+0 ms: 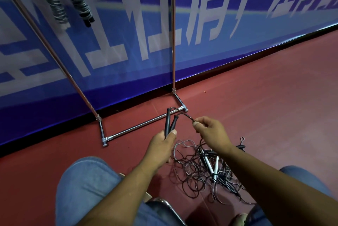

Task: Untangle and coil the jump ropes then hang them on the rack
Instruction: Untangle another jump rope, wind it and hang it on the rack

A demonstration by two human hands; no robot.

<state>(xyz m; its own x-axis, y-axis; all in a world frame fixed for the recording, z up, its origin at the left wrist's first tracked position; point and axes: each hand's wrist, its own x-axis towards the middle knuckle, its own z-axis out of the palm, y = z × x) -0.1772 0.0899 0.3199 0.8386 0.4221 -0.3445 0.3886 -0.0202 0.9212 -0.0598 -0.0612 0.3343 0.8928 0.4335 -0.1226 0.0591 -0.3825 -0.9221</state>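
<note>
Left hand [161, 146] grips the two black handles [169, 123] together, fingers curled round their lower ends w/ thumb pressed on top; right hand [210, 131] pinches the black cord [184, 114] btwn thumb and forefinger just past where it leaves the handles, other fingers loosely curled. Rest of that rope seems to run down into the tangled pile [199, 172] on the red floor [274, 97] near the person's knees, where white handles [210, 164] lie mixed in; can't tell which strand is which. Two coiled ropes [76, 2] already hang on the rack [173, 42], so the job is prob. partway, w/ this rope at the freeing stage. To do it well: keep both handles clamped as the anchor, slide the pinch along the cord bit by bit and lift slowly, no yanking, since a hard pull likely tightens loops round the white-handled rope. At a snag, feed the loop back thru rather than force it. Thin cord will prob. spring and kink, so coil only once it's fully clear, then wrap it like the hung ones
</note>
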